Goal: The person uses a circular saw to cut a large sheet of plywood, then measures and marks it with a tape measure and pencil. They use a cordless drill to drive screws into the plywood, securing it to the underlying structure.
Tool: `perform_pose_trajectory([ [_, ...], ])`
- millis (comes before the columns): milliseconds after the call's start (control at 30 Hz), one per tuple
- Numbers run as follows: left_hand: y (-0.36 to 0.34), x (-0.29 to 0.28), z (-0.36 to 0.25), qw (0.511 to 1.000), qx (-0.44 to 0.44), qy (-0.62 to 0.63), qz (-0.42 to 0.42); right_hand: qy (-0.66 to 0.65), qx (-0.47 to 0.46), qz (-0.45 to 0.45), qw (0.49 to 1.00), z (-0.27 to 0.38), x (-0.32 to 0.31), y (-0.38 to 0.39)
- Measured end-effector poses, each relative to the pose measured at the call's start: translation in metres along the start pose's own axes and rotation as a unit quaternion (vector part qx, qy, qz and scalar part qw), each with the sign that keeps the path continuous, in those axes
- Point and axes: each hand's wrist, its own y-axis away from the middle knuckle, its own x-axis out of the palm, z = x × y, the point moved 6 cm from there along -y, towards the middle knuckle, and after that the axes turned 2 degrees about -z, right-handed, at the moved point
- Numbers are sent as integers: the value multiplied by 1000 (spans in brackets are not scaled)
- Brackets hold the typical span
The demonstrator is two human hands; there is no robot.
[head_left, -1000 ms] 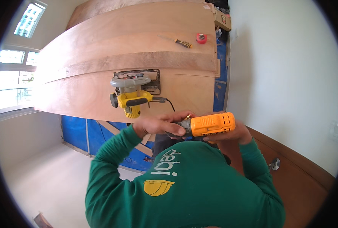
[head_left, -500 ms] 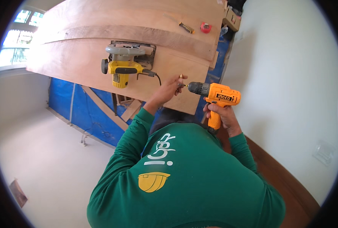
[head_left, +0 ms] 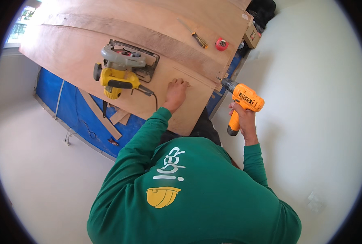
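My right hand point(head_left: 246, 120) grips an orange cordless drill point(head_left: 249, 99) by its handle. The drill's black chuck points up and left, its tip by the right edge of a plywood sheet point(head_left: 197, 110). My left hand point(head_left: 176, 95) rests on the plywood with its fingers curled in. A small thin piece shows at those fingertips, too small to name. Left of that hand lies a yellow and grey circular saw point(head_left: 122, 71), its cord running down past my left wrist.
A screwdriver point(head_left: 199, 40) and a red tape measure point(head_left: 221, 44) lie farther back on the board. Blue sheeting point(head_left: 52, 85) and wood offcuts point(head_left: 118, 116) are below on the left. A white wall point(head_left: 307, 101) runs along the right, with a cardboard box point(head_left: 252, 37) at the back.
The drill has swung away from my left hand to the board's right edge. My left hand has come down onto the plywood, farther left. The view has shifted too.
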Motion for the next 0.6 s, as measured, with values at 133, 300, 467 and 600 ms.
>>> perform_pose_trajectory([
  [133, -16, -2, -9, 997, -46, -42, -51, 154, -71, 61, 984, 31, -30, -89],
  [300, -33, -8, -50, 992, -63, 3, -108, 219, -20, 110, 969, 39, -50, -144],
  [467, -72, 4, -82, 991, -29, 98, -89, 217, -11, 113, 969, 36, -43, -142],
  [600, -102, 19, -85, 991, 34, 101, -82, 230, -7, 117, 966, 28, -37, -137],
])
